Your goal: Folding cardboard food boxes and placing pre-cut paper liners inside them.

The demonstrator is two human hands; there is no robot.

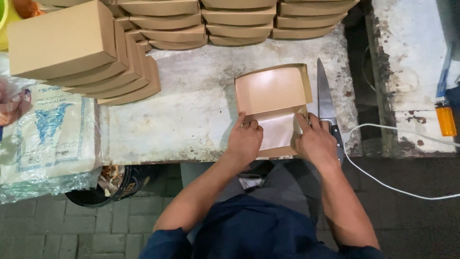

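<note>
An open brown cardboard box [272, 88] lies on the worn white table [191, 105], its lid flat toward the far side. A sheet of whitish paper [277, 128] lines the box's near half. My left hand [244, 139] rests on the box's left wall, fingers on the paper's left edge. My right hand [315, 139] presses the paper's right edge against the box's right wall. A large knife [327, 100] lies just right of the box, its black handle partly under my right hand.
Stacks of closed brown boxes [91, 52] stand at the far left, and more closed boxes [239, 21] run along the back. A printed plastic sack [48, 134] lies at left, a dark bucket [115, 184] below the table. A white cable [393, 132] and orange lighter [446, 121] are at right.
</note>
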